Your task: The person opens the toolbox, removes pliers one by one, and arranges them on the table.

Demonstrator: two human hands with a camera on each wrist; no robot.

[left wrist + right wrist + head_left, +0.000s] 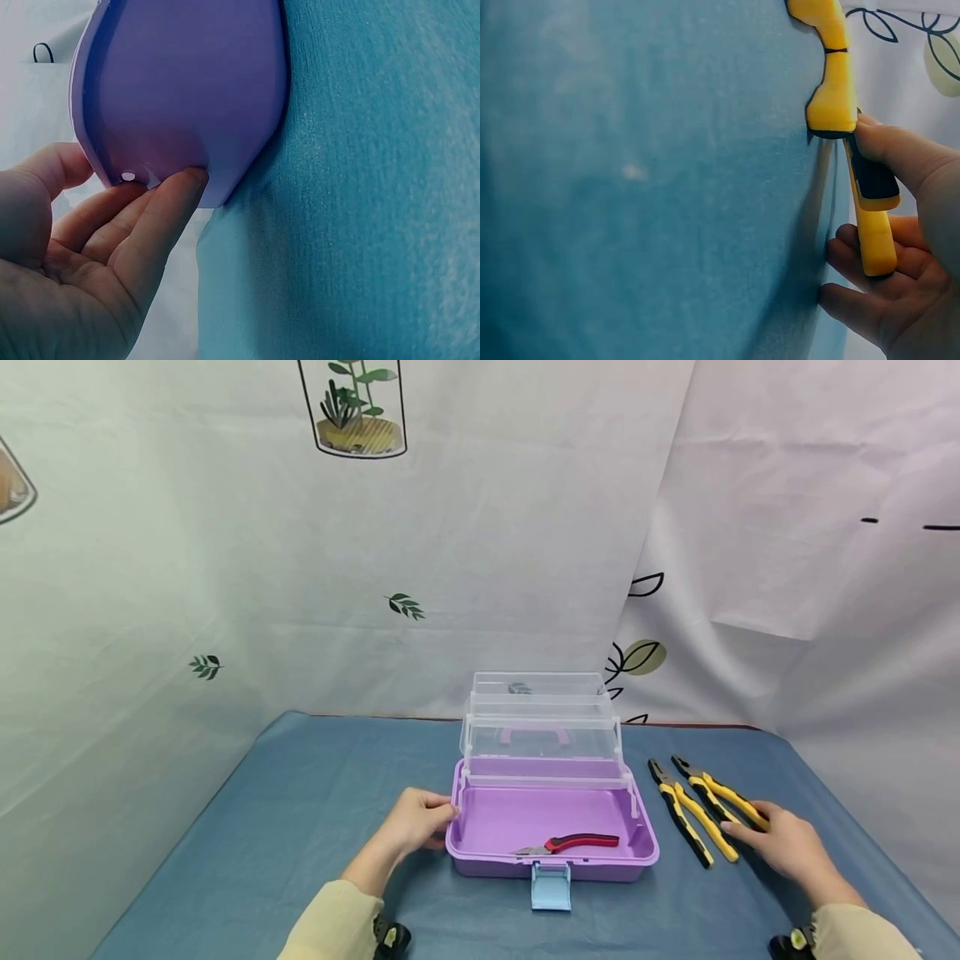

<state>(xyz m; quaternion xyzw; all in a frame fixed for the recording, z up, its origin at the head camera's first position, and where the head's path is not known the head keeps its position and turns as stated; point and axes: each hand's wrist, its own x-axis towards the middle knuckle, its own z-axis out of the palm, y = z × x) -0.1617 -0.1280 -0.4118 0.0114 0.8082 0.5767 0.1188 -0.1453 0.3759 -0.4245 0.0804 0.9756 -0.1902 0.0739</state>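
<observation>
A purple toolbox (pixel 495 867) stands on the table with its clear lid (pixel 543 743) raised at the back. Inside it, near the front wall, lie red-and-black pliers (pixel 583 841). My left hand (pixel 415 818) pinches the box's left rim, thumb on top and fingers against the outer wall (pixel 187 90). To the right of the box are two pairs of yellow-and-black pliers side by side. The nearer pair (pixel 678 806) lies free on the cloth. My right hand (pixel 791 845) holds the other pliers (pixel 705 789) by the handles, with the thumb on the black-backed handle (pixel 875 184).
A blue cloth (pixel 330 793) covers the table. A light blue latch (pixel 551 887) hangs open at the box's front. Behind the table's back edge rises a white patterned curtain (pixel 450 527), which also lines the sides.
</observation>
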